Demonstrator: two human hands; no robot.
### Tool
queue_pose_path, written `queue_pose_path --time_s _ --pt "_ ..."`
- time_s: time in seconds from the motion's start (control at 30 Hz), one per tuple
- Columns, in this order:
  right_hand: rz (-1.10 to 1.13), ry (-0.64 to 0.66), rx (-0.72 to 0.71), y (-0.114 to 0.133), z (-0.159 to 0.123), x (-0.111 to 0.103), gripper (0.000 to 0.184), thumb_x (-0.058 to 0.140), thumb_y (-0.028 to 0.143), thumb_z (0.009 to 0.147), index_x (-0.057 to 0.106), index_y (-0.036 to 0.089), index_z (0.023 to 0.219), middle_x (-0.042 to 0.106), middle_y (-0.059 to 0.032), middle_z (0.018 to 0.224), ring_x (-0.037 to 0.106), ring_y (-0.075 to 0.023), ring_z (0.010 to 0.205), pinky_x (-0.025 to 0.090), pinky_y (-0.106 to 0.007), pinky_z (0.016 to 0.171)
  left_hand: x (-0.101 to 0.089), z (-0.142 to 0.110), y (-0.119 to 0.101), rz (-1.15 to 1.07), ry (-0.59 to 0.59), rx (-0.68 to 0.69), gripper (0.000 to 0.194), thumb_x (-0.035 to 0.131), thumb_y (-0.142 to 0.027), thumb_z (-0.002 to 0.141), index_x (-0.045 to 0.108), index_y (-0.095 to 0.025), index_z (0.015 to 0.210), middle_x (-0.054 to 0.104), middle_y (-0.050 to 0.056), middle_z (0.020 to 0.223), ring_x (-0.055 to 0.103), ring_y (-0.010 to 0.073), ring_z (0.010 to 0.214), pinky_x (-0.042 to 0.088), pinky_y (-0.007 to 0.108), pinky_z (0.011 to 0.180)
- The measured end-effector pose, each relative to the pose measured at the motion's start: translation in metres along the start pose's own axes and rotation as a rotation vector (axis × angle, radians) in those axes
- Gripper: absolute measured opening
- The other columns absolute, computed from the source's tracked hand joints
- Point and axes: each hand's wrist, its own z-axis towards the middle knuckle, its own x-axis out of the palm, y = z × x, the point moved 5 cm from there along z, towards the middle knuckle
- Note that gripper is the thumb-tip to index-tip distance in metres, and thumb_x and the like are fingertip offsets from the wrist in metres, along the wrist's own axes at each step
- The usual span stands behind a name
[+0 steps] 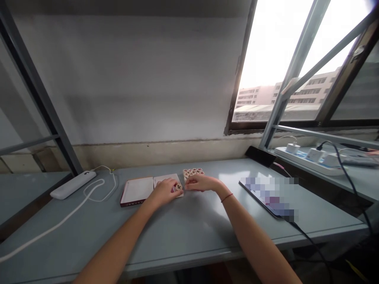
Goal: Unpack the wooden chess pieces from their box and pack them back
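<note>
My left hand [166, 190] is closed around a few round Chinese chess pieces [178, 187], and the front one shows a dark character. It rests over the right half of an open, shallow box [137, 190] with a white inside and a dark red edge. Just to the right, my right hand [202, 182] has its fingers bent and pressed together at the near side of a group of Chinese chess pieces [194, 172]. These pieces lie flat in close rows with red characters. Whatever the right fingertips hold, if anything, is hidden.
A tablet-like device [266, 197] with a cable lies on the desk [183, 236] to the right. At the left is a white power strip [74, 184] with its cord. Another power strip [308, 159] with plugged-in chargers stands beyond the metal frame.
</note>
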Motion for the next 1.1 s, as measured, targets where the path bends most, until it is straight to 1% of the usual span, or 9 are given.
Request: queue_pose_path --time_s 0.27,0.37,0.47,0.57,0.67,0.8,0.9,1.0,1.1 --pt "0.093 -0.114 -0.126 0.019 0.001 0.0 0.031 0.05 0.043 0.077 0.05 0.016 0.061 0.042 0.0045 0.052 0.034 -0.0063 0.047 0.025 -0.019 0.044 -0.008 0.001 -0.013 0.021 -0.083 0.083 0.034 0.05 -0.051 0.082 0.06 -0.022 0.095 0.062 0.003 0.09 0.057 0.0192 0.085 0.041 0.029 0.077" --pt "0.155 -0.196 -0.052 -0.002 -0.01 -0.022 0.029 0.049 0.041 0.076 0.049 0.016 0.061 0.044 0.0038 0.054 0.034 -0.0061 0.047 0.026 -0.019 0.043 -0.004 0.0 -0.008 0.051 -0.033 0.032 0.041 0.051 -0.053 0.081 0.058 -0.022 0.107 0.06 0.006 0.107 0.055 0.0228 0.099 0.041 0.033 0.084" --pt "0.133 -0.365 0.156 -0.042 -0.028 -0.05 0.026 0.048 0.035 0.073 0.043 0.017 0.055 0.039 0.0045 0.051 0.031 -0.0053 0.043 0.024 -0.019 0.041 0.003 -0.003 0.001 0.12 0.084 -0.081 0.046 0.049 -0.057 0.079 0.06 -0.022 0.108 0.058 0.009 0.113 0.052 0.0283 0.106 0.039 0.039 0.087" --pt "0.126 -0.192 0.372 -0.076 -0.036 -0.049 0.021 0.053 0.031 0.067 0.047 0.016 0.055 0.044 0.003 0.053 0.033 -0.0052 0.043 0.026 -0.019 0.04 0.007 -0.005 0.005 0.146 0.168 -0.144 0.045 0.045 -0.059 0.079 0.064 -0.023 0.098 0.058 0.01 0.11 0.052 0.0295 0.103 0.038 0.042 0.087" --pt "0.141 -0.092 0.427 -0.087 -0.034 -0.041 0.021 0.058 0.033 0.065 0.05 0.015 0.056 0.046 0.0023 0.053 0.035 -0.0056 0.043 0.027 -0.02 0.04 0.005 -0.004 0.004 0.143 0.162 -0.145 0.04 0.047 -0.054 0.079 0.064 -0.021 0.094 0.059 0.009 0.106 0.053 0.0282 0.101 0.039 0.039 0.086" --pt "0.106 -0.105 0.442 -0.086 -0.027 -0.037 0.026 0.061 0.036 0.065 0.049 0.016 0.055 0.043 0.0036 0.05 0.034 -0.0055 0.042 0.025 -0.02 0.04 0.0 -0.003 0.0 0.053 0.132 -0.132 0.031 0.054 -0.047 0.075 0.06 -0.021 0.09 0.064 0.004 0.089 0.058 0.0214 0.085 0.04 0.031 0.077" --pt "0.072 -0.183 0.41 -0.081 -0.026 -0.042 0.03 0.059 0.041 0.068 0.048 0.016 0.056 0.041 0.0041 0.05 0.032 -0.0053 0.042 0.024 -0.02 0.04 0.0 -0.004 -0.001 -0.078 0.154 -0.139 0.025 0.049 -0.043 0.079 0.059 -0.022 0.089 0.066 0.0 0.083 0.058 0.0168 0.077 0.04 0.026 0.071" --pt "0.077 -0.249 0.273 -0.063 -0.024 -0.043 0.033 0.056 0.045 0.072 0.047 0.017 0.059 0.038 0.0045 0.052 0.031 -0.0055 0.044 0.024 -0.02 0.04 0.0 -0.004 0.0 -0.127 0.158 -0.145 0.025 0.043 -0.039 0.083 0.06 -0.022 0.087 0.067 0.001 0.088 0.059 0.0167 0.08 0.04 0.025 0.069" --pt "0.094 -0.194 0.11 -0.031 -0.019 -0.031 0.033 0.056 0.048 0.073 0.052 0.016 0.066 0.043 0.0035 0.057 0.034 -0.0058 0.048 0.027 -0.019 0.043 -0.003 -0.001 0.002 -0.134 0.069 -0.132 0.026 0.04 -0.038 0.085 0.06 -0.021 0.085 0.066 0.001 0.085 0.059 0.0169 0.079 0.041 0.026 0.07"
